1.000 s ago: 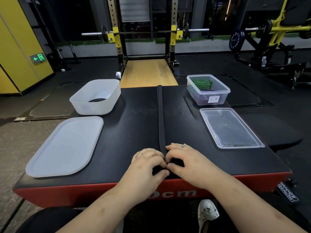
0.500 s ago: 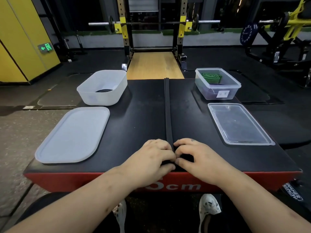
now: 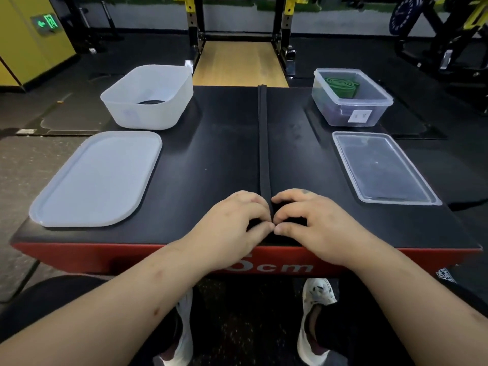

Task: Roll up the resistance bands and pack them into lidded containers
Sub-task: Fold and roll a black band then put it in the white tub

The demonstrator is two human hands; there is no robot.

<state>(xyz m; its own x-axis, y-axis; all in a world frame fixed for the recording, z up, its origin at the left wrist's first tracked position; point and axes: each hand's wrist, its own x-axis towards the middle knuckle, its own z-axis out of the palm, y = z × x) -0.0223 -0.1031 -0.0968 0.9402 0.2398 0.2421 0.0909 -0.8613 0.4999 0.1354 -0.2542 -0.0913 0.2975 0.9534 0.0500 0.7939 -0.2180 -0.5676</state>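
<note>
A long black resistance band lies flat down the middle of the black-topped box, from the far edge to my hands. My left hand and my right hand sit side by side at the near edge, fingers curled over the band's rolled near end, thumbs touching. A frosted white tub at the far left holds a dark rolled band. A clear container at the far right holds a rolled green band and something purple beneath.
The white tub's lid lies flat on the left, the clear lid on the right. The box has a red front face. Beyond it stand a squat rack and wooden platform. My shoes show below.
The camera has tilted down and closer. Both hands stay on the band's near end, having shifted only slightly; the roll under the fingers looks much the same.
</note>
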